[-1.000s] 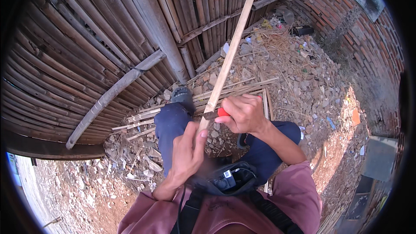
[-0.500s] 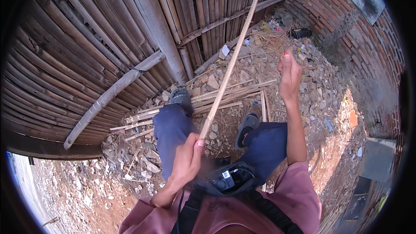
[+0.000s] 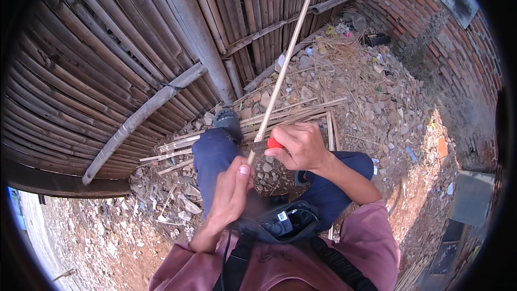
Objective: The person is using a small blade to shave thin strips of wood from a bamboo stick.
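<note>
A long, thin bamboo strip [image 3: 283, 73] runs from the centre of the frame up to the top edge, slanting slightly right. Its lower end sits in the left hand [image 3: 231, 194], whose grip is closed around the strip with the thumb pressed along it, just below centre. The right hand [image 3: 301, 145] is back at the strip, just right of centre, its grip closed on a red-handled knife [image 3: 272, 144] whose blade end meets the strip just above the left hand; the blade itself is too small to make out. Half a second ago this hand was flung out toward the upper right, well apart from the strip, and a second ago it sat where it sits now. That reads as one shaving stroke finished and the knife reset for another pass.

Under the hands are the person's knees in blue trousers [image 3: 212, 153], with one dark shoe [image 3: 226, 118] above them. Cut bamboo slats [image 3: 293, 113] lie on the rubble ground [image 3: 377, 102] behind. A bamboo wall [image 3: 107, 48] fills the upper left, a brick wall [image 3: 431, 27] the upper right.
</note>
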The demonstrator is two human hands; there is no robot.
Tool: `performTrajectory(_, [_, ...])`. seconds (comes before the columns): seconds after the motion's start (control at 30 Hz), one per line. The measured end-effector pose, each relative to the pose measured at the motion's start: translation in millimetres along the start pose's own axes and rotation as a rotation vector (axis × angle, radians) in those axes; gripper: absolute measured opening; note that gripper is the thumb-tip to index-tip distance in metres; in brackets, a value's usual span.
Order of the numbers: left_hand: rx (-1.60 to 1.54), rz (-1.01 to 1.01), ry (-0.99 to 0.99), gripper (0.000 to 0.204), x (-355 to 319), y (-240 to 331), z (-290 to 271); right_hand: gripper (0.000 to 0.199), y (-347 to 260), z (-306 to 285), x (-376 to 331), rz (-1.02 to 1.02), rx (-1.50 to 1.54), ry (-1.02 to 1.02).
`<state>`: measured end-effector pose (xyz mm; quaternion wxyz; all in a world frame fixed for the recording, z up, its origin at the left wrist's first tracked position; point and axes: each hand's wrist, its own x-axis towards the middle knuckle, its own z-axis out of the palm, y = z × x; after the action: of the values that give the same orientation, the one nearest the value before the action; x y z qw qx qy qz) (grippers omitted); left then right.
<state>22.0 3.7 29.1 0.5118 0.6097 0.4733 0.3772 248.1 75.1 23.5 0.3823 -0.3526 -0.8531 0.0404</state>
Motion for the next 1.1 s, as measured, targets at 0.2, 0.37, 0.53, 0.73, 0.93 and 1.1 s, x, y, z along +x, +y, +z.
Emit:
performTrajectory(0.2, [0.069,0.054,0.049,0.038,3,2,5,0.049,-4,2,-3,0.004,-0.012,-0.02])
performTrajectory(0.37, [0.112,0.068,0.071,0.038,2,0,7,0.049,-1,4,-2,0.009,-0.084,-0.013])
performTrajectory(0.53, [0.159,0.045,0.052,0.039,1,2,5,0.05,4,3,0,0.004,-0.143,0.013])
performTrajectory(0.73, [0.189,0.065,0.058,0.039,6,7,3,0.049,6,-1,7,0.012,-0.221,0.084])
performTrajectory(0.93, [0.184,-0.014,-0.063,0.038,-22,-3,-11,0.052,95,-79,21,0.579,-0.302,0.407])
performTrajectory(1.1, [0.15,-0.052,-0.046,0.03,-9,-10,-12,0.05,78,-57,7,0.374,-0.008,0.384])
